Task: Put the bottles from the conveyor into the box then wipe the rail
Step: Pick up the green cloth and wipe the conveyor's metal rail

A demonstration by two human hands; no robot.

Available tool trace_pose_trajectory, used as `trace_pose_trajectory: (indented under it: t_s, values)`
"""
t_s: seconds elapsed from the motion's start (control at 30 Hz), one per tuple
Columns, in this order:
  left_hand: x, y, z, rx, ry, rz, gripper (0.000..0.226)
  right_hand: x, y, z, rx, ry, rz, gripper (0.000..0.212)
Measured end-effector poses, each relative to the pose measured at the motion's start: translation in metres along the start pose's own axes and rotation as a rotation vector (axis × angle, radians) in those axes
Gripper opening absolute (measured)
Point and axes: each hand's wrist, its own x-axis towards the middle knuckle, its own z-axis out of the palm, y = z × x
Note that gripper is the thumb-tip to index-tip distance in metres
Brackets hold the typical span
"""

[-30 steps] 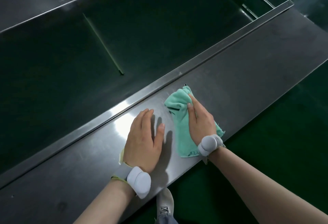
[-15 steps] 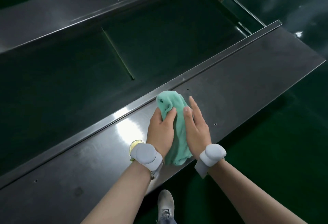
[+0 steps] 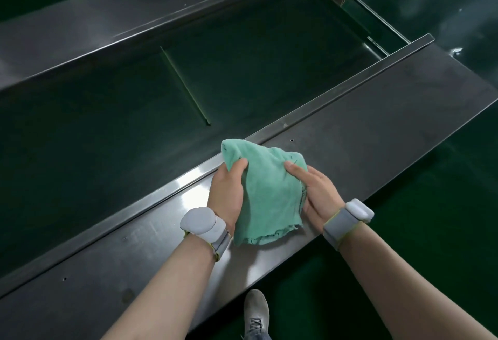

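A green cloth [image 3: 269,191] hangs spread between both hands, lifted just above the near steel rail [image 3: 377,129] of the conveyor. My left hand [image 3: 227,191] grips its upper left corner with thumb over the fabric. My right hand [image 3: 315,191] pinches its upper right edge. The cloth's frayed lower edge dangles over the rail's flat surface. The dark green conveyor belt [image 3: 134,137] runs beyond the rail. No bottles or box are in view.
A raised metal lip [image 3: 167,194] separates the rail from the belt. The far steel rail [image 3: 134,22] runs along the top. The conveyor's end roller [image 3: 363,8] lies at the upper right. Green floor and my shoe [image 3: 256,315] are below.
The cloth lay flat on the rail under my right hand, with my left hand flat beside it. Both hands gathered it, then lifted and spread it between them.
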Motion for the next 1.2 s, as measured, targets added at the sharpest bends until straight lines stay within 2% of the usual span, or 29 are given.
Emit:
trace_pose_trajectory:
  t_s: [0.1, 0.23, 0.37, 0.5, 0.6, 0.67, 0.83, 0.93, 1.03, 1.1, 1.2]
  values:
    - [0.006, -0.007, -0.005, 0.078, 0.029, 0.063, 0.028, 0.005, -0.004, -0.004, -0.147, 0.074, -0.091, 0.032]
    - [0.015, -0.023, -0.006, 0.372, 0.044, 0.124, 0.032, 0.016, -0.008, -0.012, -0.731, 0.185, -0.314, 0.027]
    - [0.022, -0.044, 0.005, 0.573, -0.001, 0.084, 0.025, 0.03, 0.0, -0.028, -1.075, 0.273, -0.356, 0.021]
    - [0.03, -0.062, 0.014, 0.583, 0.024, 0.031, 0.029, 0.046, 0.018, -0.037, -1.195, 0.262, -0.377, 0.041]
    - [0.033, -0.072, 0.017, 0.58, 0.01, 0.068, 0.045, 0.053, 0.034, -0.038, -1.293, 0.384, -0.475, 0.051]
    - [0.033, -0.076, 0.018, 0.593, 0.013, 0.163, 0.05, 0.053, 0.045, -0.032, -1.367, 0.425, -0.606, 0.055]
    - [0.032, -0.077, 0.017, 0.863, 0.157, 0.468, 0.058, 0.061, 0.066, -0.002, -1.476, 0.296, -0.903, 0.056]
    - [0.038, -0.078, 0.019, 0.89, 0.107, 0.499, 0.051, 0.075, 0.071, 0.013, -1.542, 0.189, -0.807, 0.06]
    - [0.036, -0.084, 0.022, 0.845, 0.029, 0.446, 0.053, 0.086, 0.075, 0.014, -1.705, 0.135, -0.617, 0.08]
    - [0.032, -0.09, 0.021, 0.83, 0.037, 0.418, 0.057, 0.089, 0.081, 0.01, -1.791, 0.126, -0.589, 0.089]
    - [0.025, -0.1, 0.015, 0.814, 0.084, 0.394, 0.061, 0.091, 0.092, 0.009, -1.798, 0.144, -0.621, 0.086]
